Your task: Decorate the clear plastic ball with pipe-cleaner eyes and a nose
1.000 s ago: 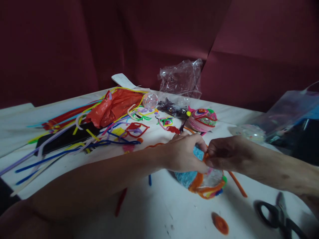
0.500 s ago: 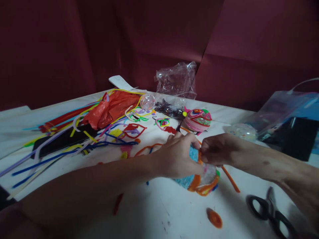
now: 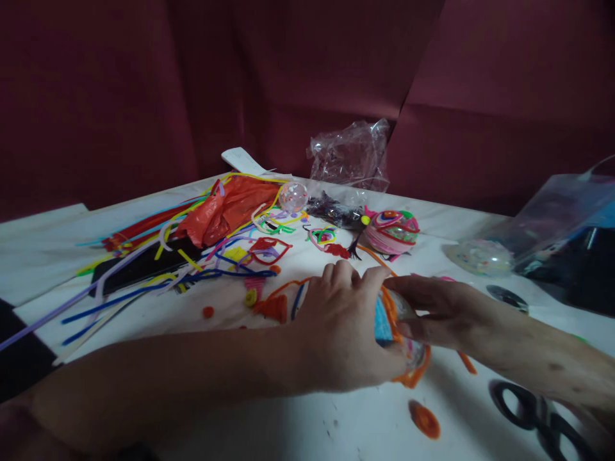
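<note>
A clear plastic ball [image 3: 383,323] wrapped in blue and orange pipe cleaners is between my hands, just above or on the white table. My left hand [image 3: 343,330] is curled over its left side, thumb towards me, covering much of the blue part. On the right side, the fingers and thumb of my right hand [image 3: 430,310] close on the ball next to an orange pipe cleaner band. My right fingertips are partly hidden. An orange coiled disc [image 3: 425,420] lies in front of the ball, and black-handled scissors [image 3: 538,413] lie under my right forearm.
Loose pipe cleaners [image 3: 129,298], a red plastic bag [image 3: 235,208] and a black flat object [image 3: 127,269] cover the left side. Farther back are a pink-wrapped ball [image 3: 391,232], a clear ball [image 3: 293,196] and a crumpled clear bag [image 3: 353,157]. Another clear ball part [image 3: 483,256] sits right.
The view has shifted slightly, so things sit farther right. My left hand has moved over more of the ball, and my right fingers have gone from a pinch at its orange band to spreading along its side.
</note>
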{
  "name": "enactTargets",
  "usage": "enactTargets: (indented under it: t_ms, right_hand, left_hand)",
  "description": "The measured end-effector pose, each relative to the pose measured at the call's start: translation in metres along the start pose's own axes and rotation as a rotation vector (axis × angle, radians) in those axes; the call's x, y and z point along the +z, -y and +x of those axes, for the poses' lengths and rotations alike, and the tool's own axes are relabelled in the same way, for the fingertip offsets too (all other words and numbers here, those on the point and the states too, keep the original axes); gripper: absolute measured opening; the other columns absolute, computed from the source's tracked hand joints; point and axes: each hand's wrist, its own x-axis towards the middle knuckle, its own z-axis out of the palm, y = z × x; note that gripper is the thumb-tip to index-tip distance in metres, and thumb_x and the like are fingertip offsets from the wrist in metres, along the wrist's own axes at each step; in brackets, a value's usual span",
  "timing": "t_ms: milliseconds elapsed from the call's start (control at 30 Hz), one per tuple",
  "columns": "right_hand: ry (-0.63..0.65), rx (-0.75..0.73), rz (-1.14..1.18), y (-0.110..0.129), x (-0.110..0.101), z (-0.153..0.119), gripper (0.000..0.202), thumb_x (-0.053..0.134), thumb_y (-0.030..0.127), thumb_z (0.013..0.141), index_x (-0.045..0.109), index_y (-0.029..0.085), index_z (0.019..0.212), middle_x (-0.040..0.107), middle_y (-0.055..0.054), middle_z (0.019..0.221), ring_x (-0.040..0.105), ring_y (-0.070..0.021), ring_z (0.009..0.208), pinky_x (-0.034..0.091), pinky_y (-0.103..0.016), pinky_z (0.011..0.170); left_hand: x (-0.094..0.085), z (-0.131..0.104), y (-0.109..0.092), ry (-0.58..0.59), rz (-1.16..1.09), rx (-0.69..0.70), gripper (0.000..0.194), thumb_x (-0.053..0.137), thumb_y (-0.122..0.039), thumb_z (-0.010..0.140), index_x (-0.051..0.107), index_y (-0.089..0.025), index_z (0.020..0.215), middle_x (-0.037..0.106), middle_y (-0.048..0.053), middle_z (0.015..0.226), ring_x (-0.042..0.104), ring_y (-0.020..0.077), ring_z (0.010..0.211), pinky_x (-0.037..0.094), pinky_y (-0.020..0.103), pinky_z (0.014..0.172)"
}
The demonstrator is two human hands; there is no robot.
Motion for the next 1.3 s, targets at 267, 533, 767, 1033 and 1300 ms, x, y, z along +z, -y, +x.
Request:
enactTargets:
  t_ms: [267,533,767,1033,1300]
  right_hand:
    - [0.203,-0.003,0.157,-0.007,-0.003,-0.002,0.044,0.065,0.034,0.080,0.055,0.020,0.120,0.062,-0.004,0.103,0.059,-0.0271,0.090,0.052,-0.032,0.074]
    - [0.155,-0.032,0.017,-0.009,-0.008,0.001,0.047,0.064,0.035,0.079,0.053,0.020,0.123,0.062,-0.004,0.098,0.059,-0.0277,0.092,0.052,-0.033,0.075]
    - [0.075,-0.073,-0.018,-0.010,0.000,-0.002,0.044,0.064,0.040,0.079,0.056,0.022,0.119,0.061,-0.003,0.103,0.056,-0.0275,0.098,0.053,-0.029,0.071]
    - [-0.101,-0.031,0.055,0.001,0.015,-0.009,0.053,0.069,0.041,0.068,0.059,0.017,0.115,0.065,-0.007,0.101,0.054,-0.0353,0.103,0.057,-0.035,0.067]
    - [-0.305,0.095,0.085,-0.019,0.024,-0.035,0.071,0.069,0.055,0.071,0.048,0.025,0.131,0.047,-0.006,0.130,0.044,-0.0332,0.116,0.051,-0.038,0.085]
  left_hand:
    - [-0.017,0.004,0.006,0.109,-0.006,0.039,0.053,0.060,-0.049,0.066,0.052,-0.019,0.109,0.052,0.008,0.097,0.051,0.0267,0.093,0.045,0.044,0.078]
    - [-0.024,0.018,0.014,0.242,-0.386,0.030,0.044,0.064,-0.033,0.070,0.053,-0.017,0.109,0.056,0.007,0.110,0.052,0.0211,0.104,0.043,0.033,0.089]
    - [-0.022,0.028,0.014,0.283,-0.400,0.023,0.048,0.065,-0.030,0.066,0.052,-0.018,0.111,0.057,0.007,0.112,0.051,0.0227,0.107,0.042,0.036,0.091]
    - [-0.022,0.027,0.010,0.279,-0.317,-0.121,0.058,0.064,-0.033,0.058,0.051,-0.022,0.113,0.054,0.009,0.114,0.051,0.0256,0.107,0.043,0.040,0.089]
    - [-0.019,0.015,0.017,0.189,-0.321,-0.153,0.066,0.061,-0.036,0.062,0.043,-0.020,0.123,0.048,0.010,0.123,0.048,0.0262,0.112,0.042,0.039,0.093]
